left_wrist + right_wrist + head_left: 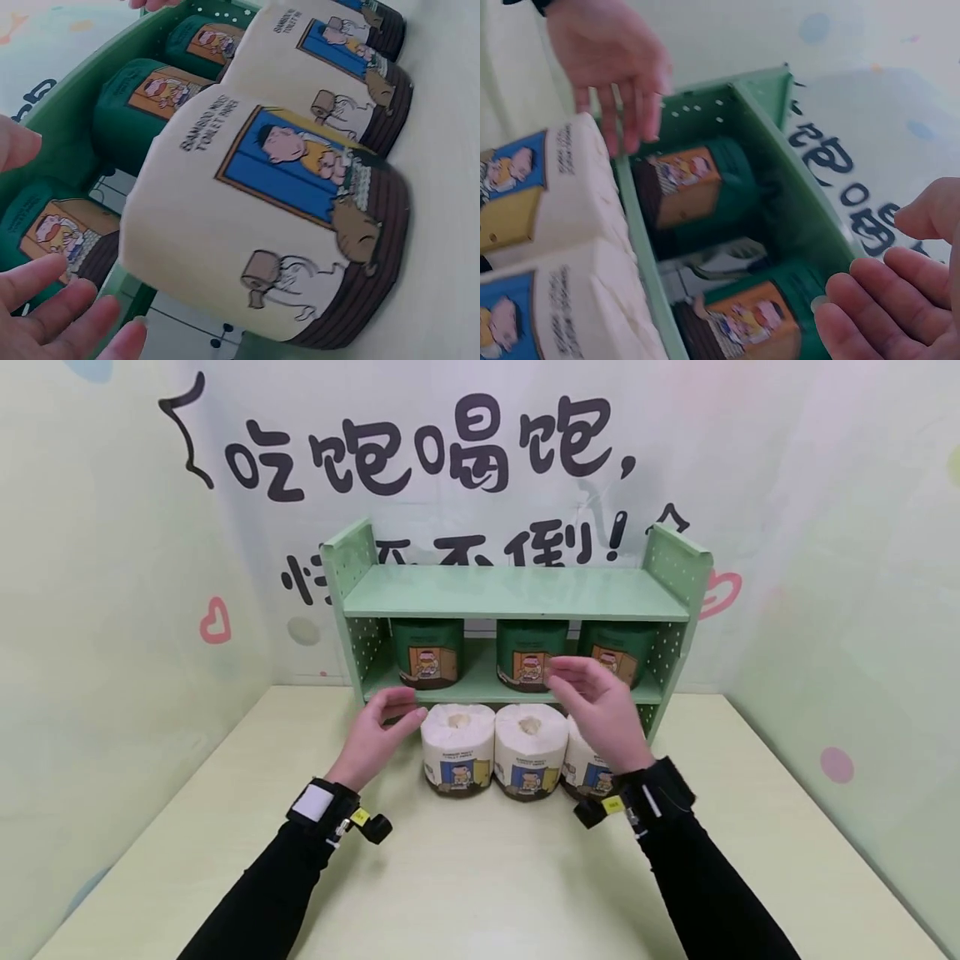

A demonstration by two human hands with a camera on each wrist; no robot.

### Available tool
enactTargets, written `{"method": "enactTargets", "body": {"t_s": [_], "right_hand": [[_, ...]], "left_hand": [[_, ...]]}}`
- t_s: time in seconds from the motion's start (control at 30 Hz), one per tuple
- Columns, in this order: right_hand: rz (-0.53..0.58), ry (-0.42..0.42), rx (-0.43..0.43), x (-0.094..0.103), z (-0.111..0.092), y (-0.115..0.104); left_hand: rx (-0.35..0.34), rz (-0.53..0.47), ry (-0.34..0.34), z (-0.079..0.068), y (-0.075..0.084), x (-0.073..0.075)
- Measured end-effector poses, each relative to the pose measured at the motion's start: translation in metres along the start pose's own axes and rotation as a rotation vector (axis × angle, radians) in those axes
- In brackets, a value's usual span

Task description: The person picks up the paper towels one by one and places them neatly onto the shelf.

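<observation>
Three white toilet paper rolls, the left (458,750), middle (530,752) and right (583,767), stand upright side by side on the table before a green shelf unit (517,592). Beside the left roll is my left hand (377,732), its fingers loosely bent and holding nothing. My right hand (606,714) hovers over the right roll, partly hiding it, with fingers relaxed and nothing held. Behind the hands, on the shelf's lower board, sit three green-wrapped rolls: left (427,652), middle (529,647) and right (618,643), the last partly covered by the right hand.
The shelf's side panels (356,564) rise above its top board and have small holes. Behind it stands a printed backdrop (465,410) with large black characters. The pale table (480,877) runs forward under both forearms.
</observation>
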State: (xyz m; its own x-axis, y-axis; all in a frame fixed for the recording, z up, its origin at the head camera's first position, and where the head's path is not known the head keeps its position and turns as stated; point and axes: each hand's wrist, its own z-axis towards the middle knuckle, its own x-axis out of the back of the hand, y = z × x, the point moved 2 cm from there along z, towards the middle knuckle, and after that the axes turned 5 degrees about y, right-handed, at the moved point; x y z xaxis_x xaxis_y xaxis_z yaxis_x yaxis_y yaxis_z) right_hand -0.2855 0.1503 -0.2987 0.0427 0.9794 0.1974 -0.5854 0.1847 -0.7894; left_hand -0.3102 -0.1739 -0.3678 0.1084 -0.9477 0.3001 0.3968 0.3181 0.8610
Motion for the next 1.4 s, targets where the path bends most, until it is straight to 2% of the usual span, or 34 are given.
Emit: {"method": "enactTargets", "body": {"t_s": [0.17,0.4,0.57,0.7,0.87,1.0,1.03,1.1,1.2,1.3,1.4], "right_hand": [[0.068,0.073,-0.053,0.027,0.003,0.002],[0.096,0.176,-0.063,0.067,0.014,0.002],[0.267,0.294,-0.093,0.099,0.017,0.013],[0.333,0.391,-0.131,0.120,0.016,0.028],[0.284,0.476,-0.195,0.134,0.014,0.051],[0.157,0.524,-0.267,0.138,0.013,0.069],[0.092,0.518,-0.294,0.138,0.012,0.073],[-0.043,0.468,-0.361,0.138,0.011,0.082],[-0.194,0.328,-0.407,0.135,0.010,0.093],[-0.213,0.206,-0.420,0.131,0.010,0.101],[-0.213,0.158,-0.421,0.128,0.011,0.105]], "left_hand": [[0.029,-0.021,-0.058,-0.005,-0.003,-0.011],[0.084,-0.009,-0.110,-0.007,-0.008,-0.017],[0.120,-0.013,-0.136,-0.008,-0.012,-0.022],[0.139,-0.019,-0.147,-0.008,-0.015,-0.024],[0.172,-0.024,-0.163,-0.010,-0.017,-0.028],[0.199,-0.008,-0.181,-0.011,-0.020,-0.032],[0.201,-0.002,-0.184,-0.010,-0.026,-0.032],[0.207,0.020,-0.195,-0.011,-0.027,-0.033],[0.208,0.039,-0.212,-0.012,-0.029,-0.035],[0.197,0.036,-0.226,-0.012,-0.031,-0.036],[0.176,0.021,-0.227,-0.012,-0.032,-0.035]]}}
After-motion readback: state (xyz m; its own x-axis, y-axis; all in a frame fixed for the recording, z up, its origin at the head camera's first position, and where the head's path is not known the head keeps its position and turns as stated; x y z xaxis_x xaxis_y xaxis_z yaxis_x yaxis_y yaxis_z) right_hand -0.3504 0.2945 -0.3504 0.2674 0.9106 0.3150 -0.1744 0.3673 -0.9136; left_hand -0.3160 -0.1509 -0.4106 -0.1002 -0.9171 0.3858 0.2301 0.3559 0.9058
